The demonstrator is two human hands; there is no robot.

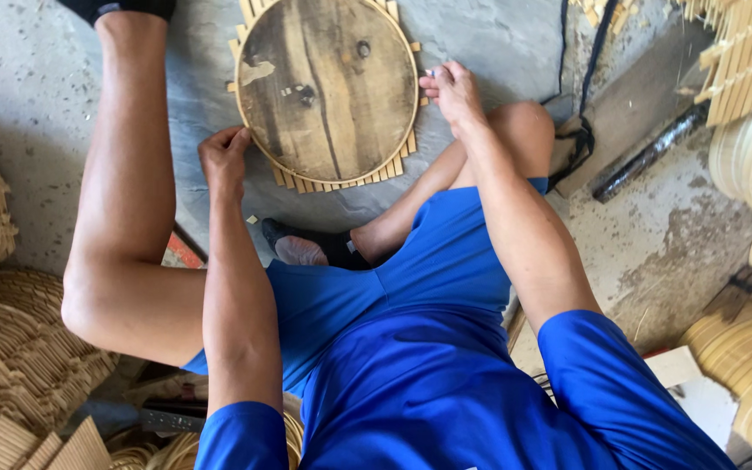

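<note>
Wooden disc: round, dark and stained, lying flat on the concrete floor at the far middle, between the person's legs.
Bamboo slats: thin pale strips poking out from under the disc's rim, mostly along its near edge.
Left hand: at the disc's near-left rim, fingers narrow, pinching at the edge.
Right hand: at the right rim, fingers curled close; whether they grip a slat I cannot tell.
Handling: disc looks stiff and fairly heavy, best held at opposite rims; slats look light, springy, likely to splinter.
Surroundings: woven bamboo stacks near left.
</note>
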